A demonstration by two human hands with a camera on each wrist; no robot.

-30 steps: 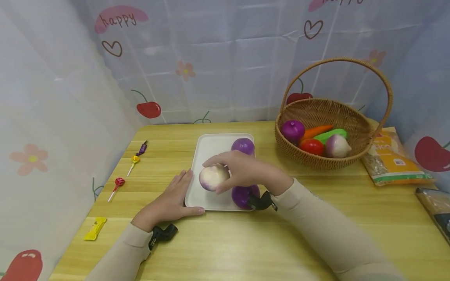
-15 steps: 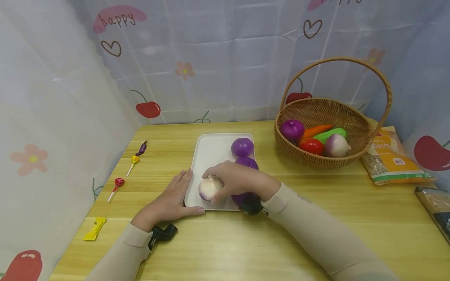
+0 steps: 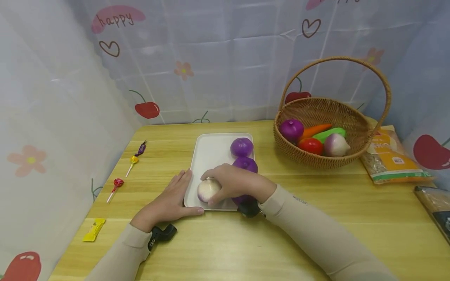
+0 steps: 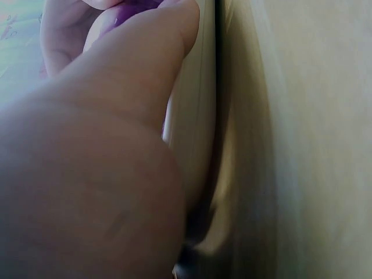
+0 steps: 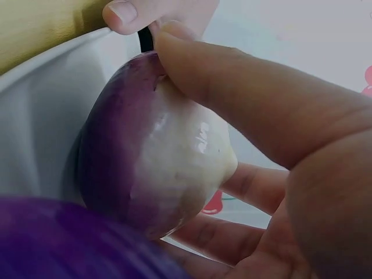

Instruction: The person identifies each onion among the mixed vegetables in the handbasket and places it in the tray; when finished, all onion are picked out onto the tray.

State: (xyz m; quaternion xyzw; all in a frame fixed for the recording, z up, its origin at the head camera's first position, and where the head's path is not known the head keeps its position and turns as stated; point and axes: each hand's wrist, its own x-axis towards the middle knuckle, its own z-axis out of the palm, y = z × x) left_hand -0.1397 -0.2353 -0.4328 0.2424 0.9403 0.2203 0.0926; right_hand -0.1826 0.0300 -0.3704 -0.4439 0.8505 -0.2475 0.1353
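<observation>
My right hand (image 3: pixel 233 180) grips a white and purple turnip (image 3: pixel 208 190) over the front left part of a white tray (image 3: pixel 211 150). In the right wrist view the thumb lies along one side of the turnip (image 5: pixel 157 151) and the fingers curl round the other, its purple end close against the tray. Along the tray's right side three glossy purple onions (image 3: pixel 241 147) form a row, the nearest partly hidden by my right hand and wrist camera. My left hand (image 3: pixel 163 206) rests at the tray's left edge with straight fingers, its thumb along the front edge.
A wicker basket (image 3: pixel 327 162) at the back right holds an onion, a carrot, a tomato, a green vegetable and a turnip. Behind it lies an orange food bag (image 3: pixel 393 160). Several candies, including a red lollipop (image 3: pixel 118 182), line the table's left side.
My right hand has lowered the turnip and brought it toward the tray's near left corner, uncovering the middle onion. My left hand has stayed in place.
</observation>
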